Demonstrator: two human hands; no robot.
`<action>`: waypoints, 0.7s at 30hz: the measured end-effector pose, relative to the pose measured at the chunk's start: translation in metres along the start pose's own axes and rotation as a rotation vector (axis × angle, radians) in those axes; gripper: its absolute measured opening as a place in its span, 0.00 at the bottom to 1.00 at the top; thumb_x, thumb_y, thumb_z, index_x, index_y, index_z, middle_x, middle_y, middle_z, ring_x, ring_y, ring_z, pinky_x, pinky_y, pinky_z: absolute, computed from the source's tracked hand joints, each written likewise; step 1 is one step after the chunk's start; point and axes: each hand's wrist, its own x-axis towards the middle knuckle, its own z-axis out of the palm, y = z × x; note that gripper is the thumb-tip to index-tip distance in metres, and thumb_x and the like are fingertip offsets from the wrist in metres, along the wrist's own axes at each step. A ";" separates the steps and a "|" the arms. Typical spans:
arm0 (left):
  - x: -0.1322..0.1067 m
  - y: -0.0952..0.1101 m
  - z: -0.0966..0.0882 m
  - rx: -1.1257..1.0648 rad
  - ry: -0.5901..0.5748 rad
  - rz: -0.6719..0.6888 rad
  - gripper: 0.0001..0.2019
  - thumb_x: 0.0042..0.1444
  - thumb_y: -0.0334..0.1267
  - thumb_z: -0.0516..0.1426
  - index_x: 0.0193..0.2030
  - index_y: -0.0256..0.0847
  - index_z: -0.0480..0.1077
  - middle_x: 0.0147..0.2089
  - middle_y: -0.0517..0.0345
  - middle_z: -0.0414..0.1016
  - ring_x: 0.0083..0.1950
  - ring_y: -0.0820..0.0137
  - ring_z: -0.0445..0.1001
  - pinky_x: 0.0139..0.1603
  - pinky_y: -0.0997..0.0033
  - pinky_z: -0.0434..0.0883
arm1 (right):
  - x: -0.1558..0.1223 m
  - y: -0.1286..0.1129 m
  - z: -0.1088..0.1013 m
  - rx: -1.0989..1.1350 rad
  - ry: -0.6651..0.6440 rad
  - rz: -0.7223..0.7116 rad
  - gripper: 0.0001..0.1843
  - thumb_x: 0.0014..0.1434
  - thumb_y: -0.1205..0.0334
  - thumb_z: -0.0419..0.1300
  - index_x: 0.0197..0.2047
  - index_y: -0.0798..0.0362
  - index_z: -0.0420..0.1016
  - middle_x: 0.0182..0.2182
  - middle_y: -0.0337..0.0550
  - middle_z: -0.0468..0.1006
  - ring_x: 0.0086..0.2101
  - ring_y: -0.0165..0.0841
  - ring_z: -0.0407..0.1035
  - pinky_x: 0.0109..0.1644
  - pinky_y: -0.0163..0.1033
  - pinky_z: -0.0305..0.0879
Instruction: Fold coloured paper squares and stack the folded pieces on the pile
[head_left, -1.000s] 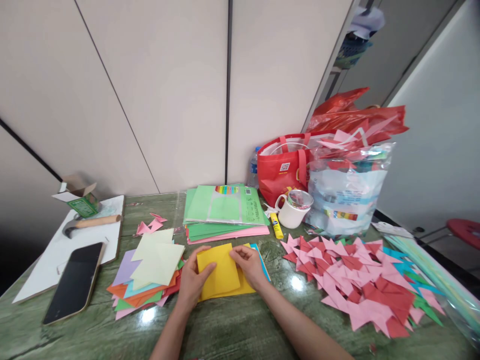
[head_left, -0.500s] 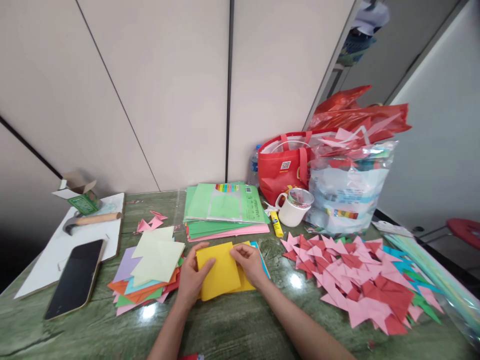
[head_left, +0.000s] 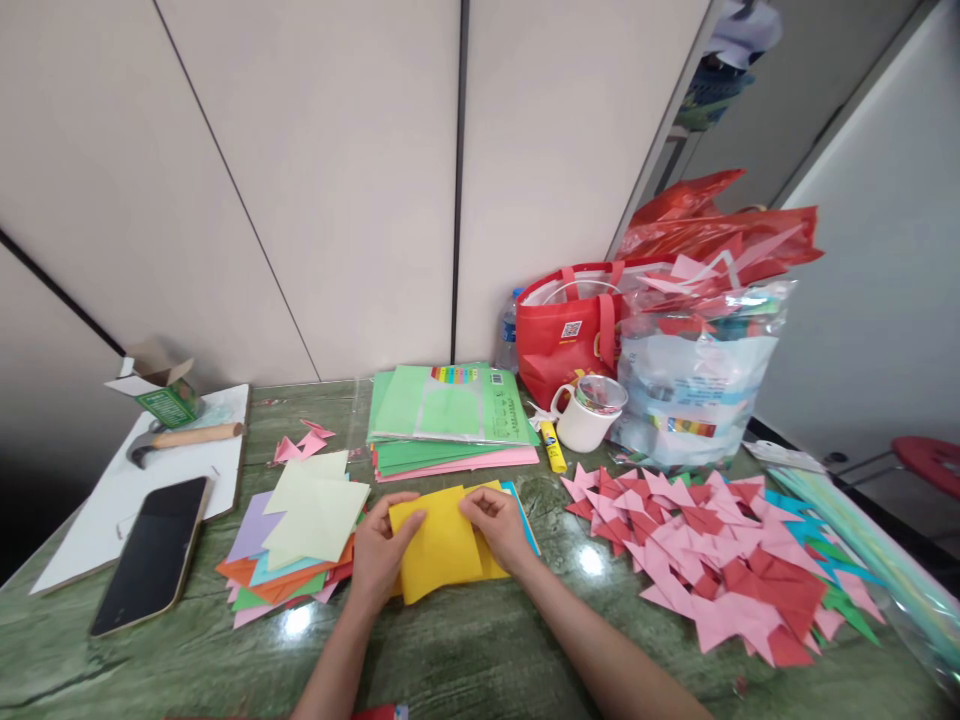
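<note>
Yellow square paper point(head_left: 442, 550) lies in front of me, more than one sheet overlapping, held between both hands. My left hand point(head_left: 379, 555) pinches its left edge, thumb on the front and fingers behind. At the upper right, my right hand point(head_left: 495, 520) pinches the yellow paper between thumb and fingertips. A blue sheet point(head_left: 521, 510) peeks out behind the right hand. Left of my left hand sits a loose pile of coloured paper squares point(head_left: 315, 525), pale yellow on top. How many yellow sheets each hand grips is hidden.
Folded pink and red paper pieces point(head_left: 720, 560) heap up on the right. Behind are green paper packs point(head_left: 450, 410), a glue stick point(head_left: 553, 447), a white mug point(head_left: 589, 415), a red bag point(head_left: 562, 340) and a full plastic bag point(head_left: 694, 380). Leftward lie a phone point(head_left: 154, 555) and a hammer point(head_left: 184, 438).
My left hand has shifted slightly left with the yellow paper's left edge, and the paper now looks wider and a little bent. My right hand has stayed nearly in place.
</note>
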 end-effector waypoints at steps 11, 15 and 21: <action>0.001 -0.003 -0.001 -0.010 0.000 -0.003 0.18 0.39 0.40 0.62 0.38 0.39 0.66 0.26 0.60 0.74 0.27 0.69 0.73 0.27 0.72 0.69 | 0.002 0.002 0.000 0.060 -0.016 0.009 0.13 0.42 0.54 0.62 0.19 0.55 0.67 0.15 0.32 0.64 0.17 0.23 0.54 0.21 0.30 0.51; 0.001 -0.003 -0.001 -0.002 0.008 -0.006 0.17 0.39 0.40 0.62 0.38 0.39 0.66 0.26 0.60 0.73 0.27 0.69 0.72 0.27 0.73 0.69 | 0.001 0.002 0.000 0.085 -0.024 0.019 0.13 0.42 0.54 0.62 0.20 0.54 0.67 0.15 0.32 0.64 0.17 0.23 0.55 0.21 0.30 0.52; 0.003 -0.001 -0.004 -0.009 0.065 0.001 0.19 0.38 0.40 0.62 0.38 0.37 0.67 0.27 0.59 0.73 0.27 0.70 0.72 0.26 0.74 0.69 | 0.000 -0.003 0.000 0.204 -0.130 0.082 0.13 0.43 0.55 0.63 0.31 0.51 0.67 0.18 0.31 0.68 0.18 0.24 0.59 0.20 0.28 0.54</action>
